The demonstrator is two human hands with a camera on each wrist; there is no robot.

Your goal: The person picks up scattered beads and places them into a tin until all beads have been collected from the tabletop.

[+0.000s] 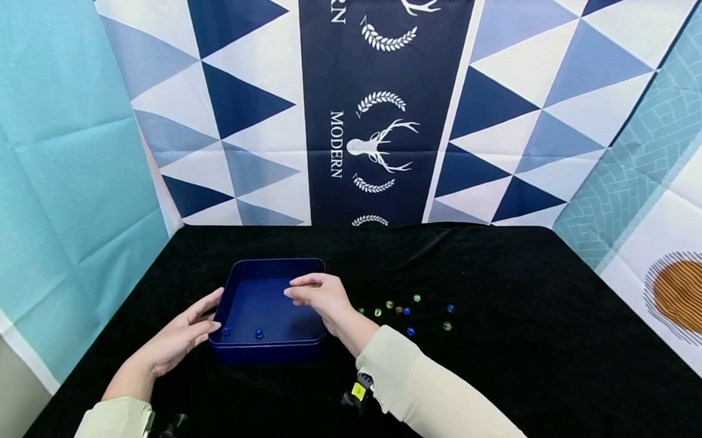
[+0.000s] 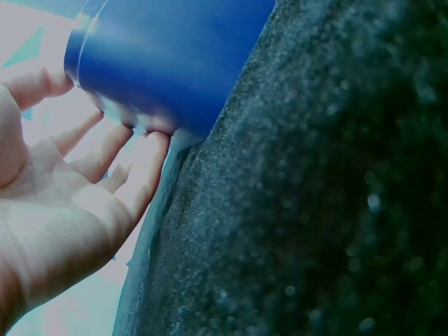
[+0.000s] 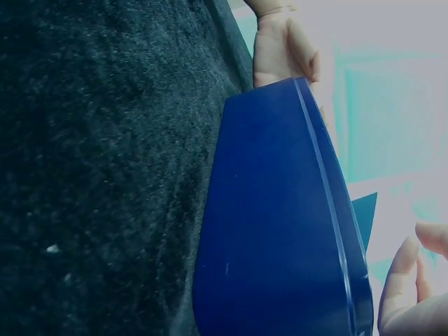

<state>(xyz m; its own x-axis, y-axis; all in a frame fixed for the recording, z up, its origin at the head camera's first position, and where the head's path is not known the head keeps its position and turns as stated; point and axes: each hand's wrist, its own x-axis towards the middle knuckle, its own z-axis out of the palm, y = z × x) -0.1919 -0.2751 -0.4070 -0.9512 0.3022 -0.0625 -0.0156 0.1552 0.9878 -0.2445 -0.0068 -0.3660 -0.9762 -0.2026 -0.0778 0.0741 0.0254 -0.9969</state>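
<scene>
A dark blue rectangular box (image 1: 269, 353), open at the top, stands on the black cloth. Two blue marbles, one near the front wall (image 1: 258, 333) and one in the front left corner (image 1: 227, 331), are inside it. My left hand (image 1: 181, 334) touches the box's left outer wall with extended fingertips (image 2: 159, 140). Over the right part of the box hovers my right hand (image 1: 325, 300), its fingers loosely bent. In the right wrist view a gap shows between thumb and finger (image 3: 402, 269), and no marble is seen there.
Right of the box several loose glass marbles lie scattered on the black cloth (image 1: 513, 362), among them a blue marble (image 1: 450, 308), a greenish marble (image 1: 447, 326) and a reddish marble (image 1: 399, 310). Patterned curtains (image 1: 363, 112) hang behind the table and along its sides.
</scene>
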